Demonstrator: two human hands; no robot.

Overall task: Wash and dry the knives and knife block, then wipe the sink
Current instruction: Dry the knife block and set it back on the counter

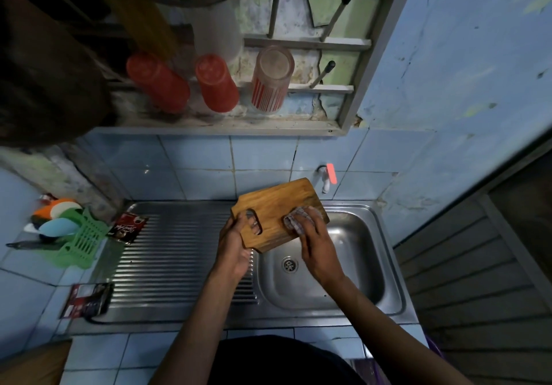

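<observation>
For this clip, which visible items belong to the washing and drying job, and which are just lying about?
In use: wooden board gripped by left hand; checked cloth pressed on it by right hand; sink.

Lying about: three upturned cups on the shelf; green rack; sachets; tap.

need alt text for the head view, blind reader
A person holds a wooden board over a steel sink, left hand gripping through its handle slot while the right hand presses a checked cloth against its face. Three upturned cups stand on a shelf above.
</observation>
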